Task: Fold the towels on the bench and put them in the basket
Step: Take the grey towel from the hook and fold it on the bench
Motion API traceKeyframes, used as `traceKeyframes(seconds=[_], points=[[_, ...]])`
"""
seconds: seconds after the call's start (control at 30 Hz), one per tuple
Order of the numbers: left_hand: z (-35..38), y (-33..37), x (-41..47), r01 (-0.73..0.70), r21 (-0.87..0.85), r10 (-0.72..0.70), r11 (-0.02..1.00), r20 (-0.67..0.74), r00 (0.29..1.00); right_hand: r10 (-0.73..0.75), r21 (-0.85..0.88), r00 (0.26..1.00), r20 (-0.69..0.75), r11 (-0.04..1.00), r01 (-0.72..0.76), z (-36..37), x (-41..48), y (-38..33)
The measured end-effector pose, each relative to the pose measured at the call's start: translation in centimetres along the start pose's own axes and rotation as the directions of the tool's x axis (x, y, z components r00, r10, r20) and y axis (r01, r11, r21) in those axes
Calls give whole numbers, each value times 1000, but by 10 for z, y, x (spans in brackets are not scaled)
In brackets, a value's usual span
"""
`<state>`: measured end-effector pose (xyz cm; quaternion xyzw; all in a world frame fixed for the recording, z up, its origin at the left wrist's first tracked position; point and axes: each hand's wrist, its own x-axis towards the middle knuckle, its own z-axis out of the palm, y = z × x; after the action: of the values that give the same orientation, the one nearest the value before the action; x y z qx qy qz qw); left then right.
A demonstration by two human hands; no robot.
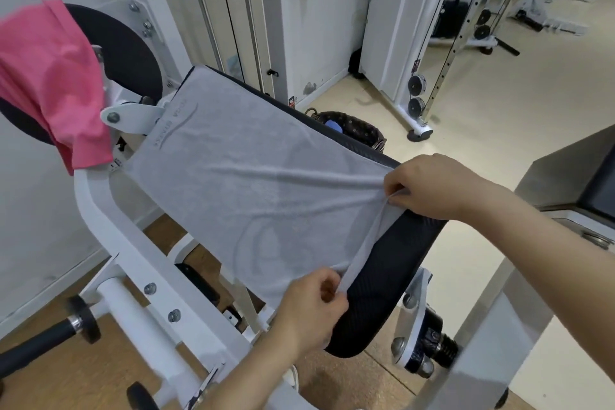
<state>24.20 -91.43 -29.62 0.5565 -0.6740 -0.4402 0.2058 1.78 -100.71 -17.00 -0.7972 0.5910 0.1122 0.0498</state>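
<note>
The grey towel (253, 183) lies flat along the counter (376, 293); left hand (309, 306) and right hand (429, 186) each pinch a near-end corner, likely to lift it into a fold. The basket (362, 130) sits beyond the counter.

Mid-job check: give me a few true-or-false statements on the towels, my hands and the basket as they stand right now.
1. The grey towel lies spread out on the black bench pad. True.
2. The left hand and the right hand each pinch the grey towel's near edge. True.
3. The pink towel sits folded in the basket. False: it hangs draped over the round black pad at the left.
4. The basket stands on the bench. False: it stands on the floor beyond the bench.
5. The basket is empty. False: something blue shows inside it.
</note>
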Motion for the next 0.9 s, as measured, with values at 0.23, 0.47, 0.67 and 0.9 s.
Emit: traceKeyframes(seconds=[0.23,0.47,0.67,0.9], points=[[-86,-25,-10,94,-353,-152,931,-142,978,172,438,946,-274,898,-37,-28,48,-17],[-172,-58,9,71,-370,-179,926,-264,948,263,577,893,-365,817,-5,-46,135,-71],[-232,-113,42,152,-336,-288,929,-401,870,253,539,851,-461,841,41,-74,207,-110],[-295,-157,92,130,-423,-362,897,-530,767,154,443,872,-464,893,79,-89,313,-151]])
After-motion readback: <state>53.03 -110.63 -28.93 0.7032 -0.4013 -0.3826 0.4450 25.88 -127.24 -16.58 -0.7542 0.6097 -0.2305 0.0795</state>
